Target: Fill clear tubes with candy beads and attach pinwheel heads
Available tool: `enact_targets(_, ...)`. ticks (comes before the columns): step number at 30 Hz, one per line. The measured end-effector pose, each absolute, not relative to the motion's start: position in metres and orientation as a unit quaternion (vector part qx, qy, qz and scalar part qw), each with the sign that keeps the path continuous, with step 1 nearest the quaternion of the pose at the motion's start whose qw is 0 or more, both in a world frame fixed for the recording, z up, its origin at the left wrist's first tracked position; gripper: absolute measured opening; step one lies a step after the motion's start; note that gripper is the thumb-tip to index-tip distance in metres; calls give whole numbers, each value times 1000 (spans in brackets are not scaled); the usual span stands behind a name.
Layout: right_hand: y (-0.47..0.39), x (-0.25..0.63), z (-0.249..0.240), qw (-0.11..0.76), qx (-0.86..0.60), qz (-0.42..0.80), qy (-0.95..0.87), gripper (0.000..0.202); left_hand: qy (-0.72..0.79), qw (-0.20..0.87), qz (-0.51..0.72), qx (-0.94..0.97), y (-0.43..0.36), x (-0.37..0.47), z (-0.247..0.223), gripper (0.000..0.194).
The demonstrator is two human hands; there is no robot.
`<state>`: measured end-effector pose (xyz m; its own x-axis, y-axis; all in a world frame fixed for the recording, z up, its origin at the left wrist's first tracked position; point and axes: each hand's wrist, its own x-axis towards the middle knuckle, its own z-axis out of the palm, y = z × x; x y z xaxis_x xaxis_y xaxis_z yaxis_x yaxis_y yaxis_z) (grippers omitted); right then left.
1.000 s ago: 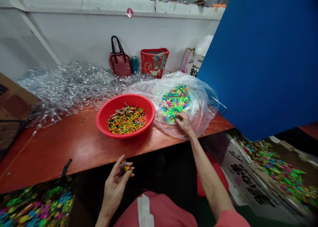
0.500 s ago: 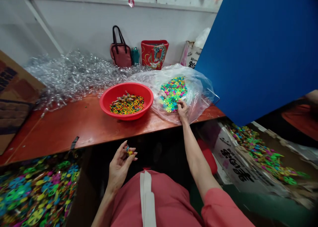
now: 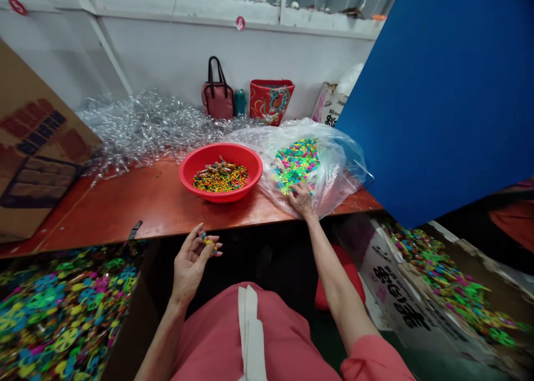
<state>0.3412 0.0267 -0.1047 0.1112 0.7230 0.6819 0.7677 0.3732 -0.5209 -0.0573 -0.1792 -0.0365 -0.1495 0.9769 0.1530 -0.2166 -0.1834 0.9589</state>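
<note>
My left hand (image 3: pixel 189 264) is held in front of the table edge, its fingers curled round a small clear piece with colourful beads (image 3: pixel 207 242). On the table, my right hand (image 3: pixel 301 198) reaches to the near edge of a pile of small colourful plastic pieces (image 3: pixel 298 161), lying on a clear plastic bag (image 3: pixel 334 172). Its fingers are bent down into the pieces, and whether they grip one is hidden. Left of the bag stands a red basin (image 3: pixel 186 175) with many small coloured balls (image 3: pixel 221 183) and a few clear tubes on top.
Clear tubes (image 3: pixel 146 125) are heaped at the back left. A pink bag (image 3: pixel 218 100) and a red bag (image 3: pixel 271 100) stand by the wall. Boxes of colourful pieces flank me at left (image 3: pixel 62 314) and right (image 3: pixel 438 270). A blue panel (image 3: pixel 442 103) rises at right.
The view has shifted, so the table and wall sit lower and further right. My right hand has moved slightly along the near edge of the pile. My left hand still holds the beaded piece.
</note>
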Motion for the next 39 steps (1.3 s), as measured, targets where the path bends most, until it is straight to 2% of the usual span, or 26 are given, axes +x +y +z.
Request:
enact_targets(11, 29, 346, -105, 461, -570, -4, -680, 16, 427, 479, 618, 454, -161, -49, -32, 73)
enact_targets(18, 44, 358, -120, 467, -574, -20, -672, 13, 427, 458, 620, 472, -154, -48, -36, 66)
enact_targets(26, 52, 367, -126, 459, -570, -66, -679, 15, 447, 481, 594, 466, -154, -54, -52, 66)
enact_targets(39, 40, 358, -105, 471, -586, -13, -659, 24, 421, 558, 558, 447, -138, -37, -53, 60)
